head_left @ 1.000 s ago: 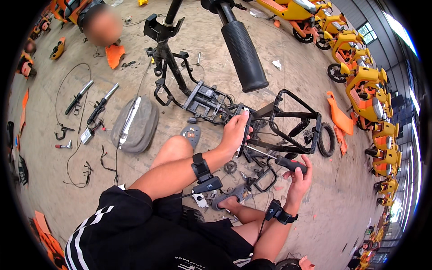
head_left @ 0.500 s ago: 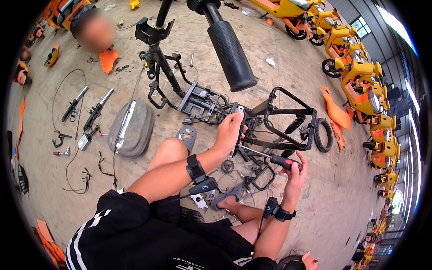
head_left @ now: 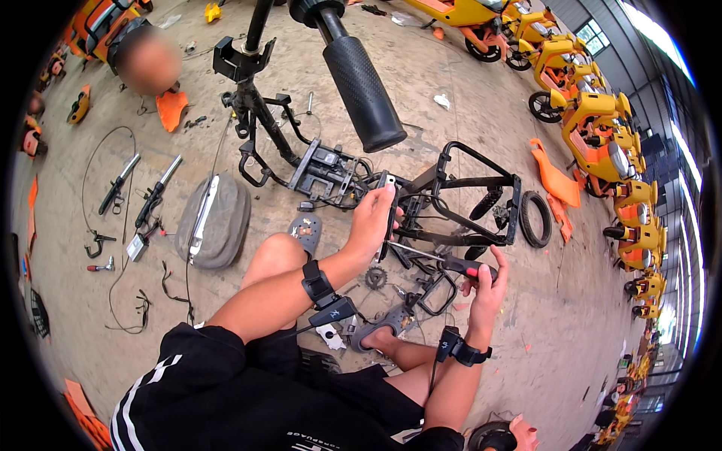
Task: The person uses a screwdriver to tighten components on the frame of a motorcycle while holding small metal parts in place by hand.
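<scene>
My left hand [head_left: 371,224] grips a narrow dark part [head_left: 391,214] upright, its light metal end showing above my fingers; I cannot make out its exact kind. In my right hand [head_left: 489,289] is a screwdriver [head_left: 468,266] with a black and red handle, its forefinger raised off the handle. The shaft runs left to the lower end of the dark part, where the tip's contact is too small to see. Just beyond both hands lies the bare black scooter frame [head_left: 444,237], with cables around its middle. A black handlebar grip [head_left: 366,98] juts over it.
A grey plastic-covered bundle [head_left: 219,225], two fork legs [head_left: 159,192] and loose cables lie on the left. A small gear [head_left: 376,278] sits below my left hand. Right of the frame are a tire [head_left: 536,219] and orange panels [head_left: 555,177]. Yellow scooters [head_left: 594,143] line the right side.
The whole view has shifted slightly, so the scene sits a little further left. Both hands keep their holds, and the screwdriver stays at the dark part; its handle has turned slightly.
</scene>
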Available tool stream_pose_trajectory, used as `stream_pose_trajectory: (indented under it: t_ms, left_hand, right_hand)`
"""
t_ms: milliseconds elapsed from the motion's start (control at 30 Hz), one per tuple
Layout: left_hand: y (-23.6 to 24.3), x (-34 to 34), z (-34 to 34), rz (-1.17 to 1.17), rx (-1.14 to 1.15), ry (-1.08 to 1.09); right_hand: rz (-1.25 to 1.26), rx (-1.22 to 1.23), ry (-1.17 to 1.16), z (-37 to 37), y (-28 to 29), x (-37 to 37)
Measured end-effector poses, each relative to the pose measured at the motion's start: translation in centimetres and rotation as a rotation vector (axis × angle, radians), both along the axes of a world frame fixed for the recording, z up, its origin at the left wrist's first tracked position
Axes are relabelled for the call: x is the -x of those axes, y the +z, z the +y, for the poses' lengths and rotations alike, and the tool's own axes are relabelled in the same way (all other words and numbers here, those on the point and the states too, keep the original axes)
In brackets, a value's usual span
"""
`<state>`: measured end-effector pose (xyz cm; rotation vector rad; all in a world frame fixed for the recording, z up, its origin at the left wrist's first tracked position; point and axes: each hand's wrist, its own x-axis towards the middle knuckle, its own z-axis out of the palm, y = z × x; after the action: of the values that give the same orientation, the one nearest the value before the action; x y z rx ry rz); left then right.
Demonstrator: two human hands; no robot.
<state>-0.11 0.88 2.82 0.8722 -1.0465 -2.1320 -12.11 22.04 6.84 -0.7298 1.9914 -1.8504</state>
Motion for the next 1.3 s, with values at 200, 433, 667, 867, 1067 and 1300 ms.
stream_pose_trajectory:
  t_ms: [200, 433, 667, 867, 1067, 1300]
  left_hand:
    - [0.0, 0.1, -0.1, -0.003, 0.021, 0.011]
    - [0.2, 0.1, 0.0, -0.011, 0.034, 0.002]
    - [-0.1, 0.0, 0.0, 0.001, 0.034, 0.0]
    - [-0.5, 0.1, 0.1, 0.023, 0.007, 0.006]
    - [0.1, -0.1, 0.0, 0.005, 0.014, -0.009]
    - [-0.1, 0.0, 0.0, 0.011, 0.029, -0.021]
  right_hand:
    - [-0.013, 0.075, 0.017, 0.0, -0.5, 0.2]
    - [-0.022, 0.03, 0.016, 0.0, -0.1, 0.2]
    - [-0.085, -0.132, -0.018, 0.1, 1.0, -0.2]
    - [-0.087, -0.033, 0.019, 0.4, 0.6, 0.1]
    - [-0.065, 0.16, 0.067, 0.0, 0.0, 0.1]
    - [-0.117, -0.045, 0.005, 0.5, 0.4, 0.4]
